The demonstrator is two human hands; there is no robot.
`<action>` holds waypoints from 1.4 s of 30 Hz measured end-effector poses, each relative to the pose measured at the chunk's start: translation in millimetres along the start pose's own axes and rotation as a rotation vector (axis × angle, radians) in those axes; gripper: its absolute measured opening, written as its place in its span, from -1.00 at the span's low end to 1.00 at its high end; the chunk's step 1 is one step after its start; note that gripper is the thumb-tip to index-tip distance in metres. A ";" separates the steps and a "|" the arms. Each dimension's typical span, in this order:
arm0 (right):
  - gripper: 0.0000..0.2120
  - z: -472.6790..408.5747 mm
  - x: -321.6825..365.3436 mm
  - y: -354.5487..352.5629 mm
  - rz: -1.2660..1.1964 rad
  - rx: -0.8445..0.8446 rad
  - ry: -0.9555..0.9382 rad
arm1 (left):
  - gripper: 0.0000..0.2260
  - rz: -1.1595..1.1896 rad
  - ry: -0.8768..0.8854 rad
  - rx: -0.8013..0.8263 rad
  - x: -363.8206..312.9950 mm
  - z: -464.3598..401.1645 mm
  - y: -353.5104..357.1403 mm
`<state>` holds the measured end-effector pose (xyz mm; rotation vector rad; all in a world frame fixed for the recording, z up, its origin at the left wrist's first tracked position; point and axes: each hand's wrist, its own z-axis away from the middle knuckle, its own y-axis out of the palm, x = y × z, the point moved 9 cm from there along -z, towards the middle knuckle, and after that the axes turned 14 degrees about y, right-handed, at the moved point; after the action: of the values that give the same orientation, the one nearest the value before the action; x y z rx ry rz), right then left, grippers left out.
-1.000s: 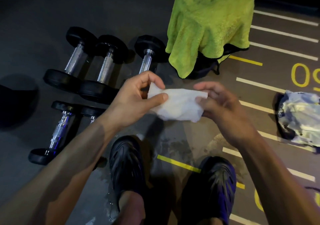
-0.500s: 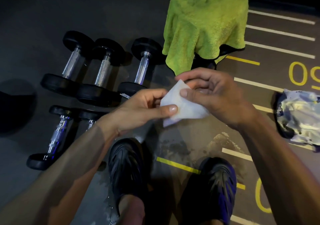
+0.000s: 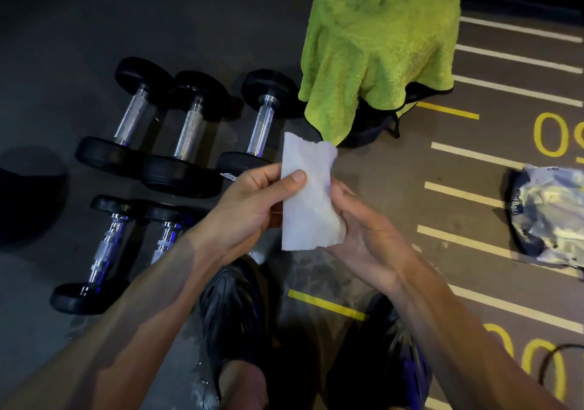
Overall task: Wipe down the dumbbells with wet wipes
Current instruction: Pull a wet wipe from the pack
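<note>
Hands meet above the floor (image 3: 395, 188): the left hand (image 3: 249, 210) pinches a soft white wet wipe (image 3: 308, 207), folded into a tall strip, thumb on its face, while the right hand (image 3: 363, 236) cups its lower right edge. Chrome-handled, black-ended dumbbells (image 3: 189, 135) lie at the floor's left; a fluffy green towel (image 3: 379, 40) drapes behind.

green towel (image 3: 379, 46) draped over dark bag (image 3: 373, 125) | black shoes (image 3: 234, 308) | floor lines (image 3: 518, 59)

Wipe (image 3: 308, 195) white. Dumbbells (image 3: 189, 131) black with chrome handles. Towel (image 3: 379, 46) lime green. Floor (image 3: 474, 169) grey, white and yellow lines.
</note>
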<state>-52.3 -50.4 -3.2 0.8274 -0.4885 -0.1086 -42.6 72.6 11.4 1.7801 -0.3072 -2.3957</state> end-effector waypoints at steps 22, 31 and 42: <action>-0.79 24.7 85.6 9.6 1.150 -0.634 -0.473 | -0.90 -0.944 0.487 -0.038 -58.6 -5.9 -13.2; -0.81 6.0 83.9 6.9 0.578 -0.347 -0.233 | -0.76 -0.426 0.133 0.217 -40.4 -20.1 -0.7; -0.62 -28.8 56.1 -1.0 0.254 -0.254 -0.085 | -0.88 -0.208 0.115 -0.074 -27.3 -39.9 -28.8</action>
<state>10.6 -47.2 0.5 0.5091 -0.6422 0.0290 3.8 103.7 18.5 1.9938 -0.0203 -2.3886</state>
